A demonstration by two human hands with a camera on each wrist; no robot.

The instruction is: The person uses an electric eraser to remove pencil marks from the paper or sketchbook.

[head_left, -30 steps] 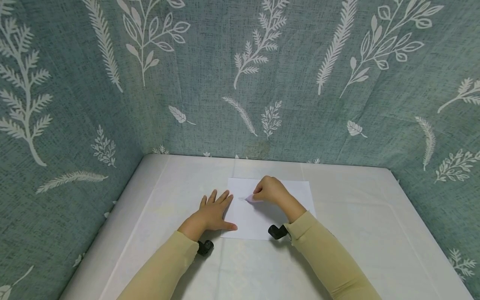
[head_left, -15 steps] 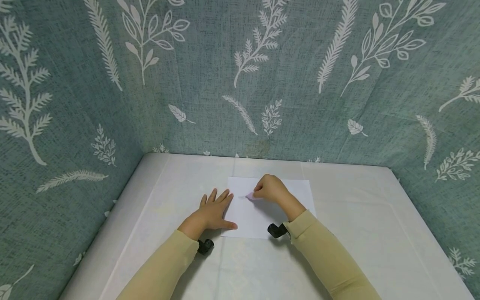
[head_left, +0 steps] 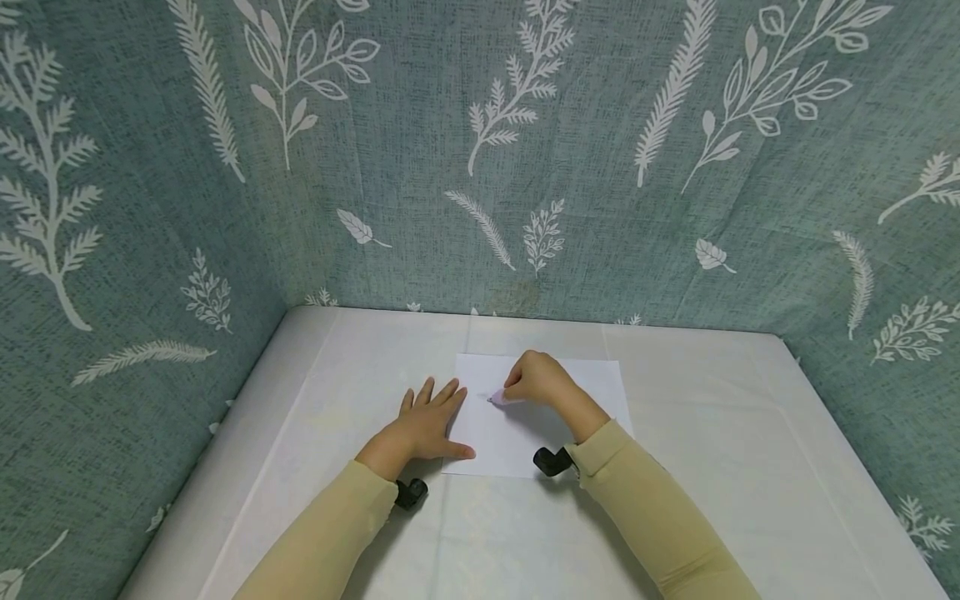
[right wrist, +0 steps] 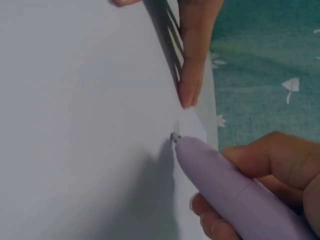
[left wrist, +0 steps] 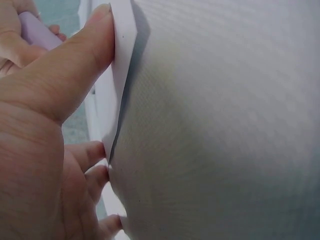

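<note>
A white sheet of paper [head_left: 491, 442] lies on the table. My left hand [head_left: 422, 432] rests spread at its left edge, with the thumb on the near corner; the left wrist view shows the sheet's edge [left wrist: 122, 65] bowed up slightly by the thumb. My right hand [head_left: 542, 382] pinches a thick lavender pen-shaped tool [right wrist: 225, 185] with a small metallic tip. That tip meets the paper beside a faint grey mark [right wrist: 177, 126], just right of the left fingertips. The tool's rear end is hidden by the right hand.
A white cloth covers the table [head_left: 720, 467]. Teal fabric [head_left: 420, 167] with white leaf prints rises behind it and at both sides. Black wrist cameras sit at the left cuff [head_left: 411, 495] and right cuff [head_left: 552, 461].
The right hand has shifted the tool's tip in small strokes, now slightly left and nearer than half a second ago. The left hand stays in place.
</note>
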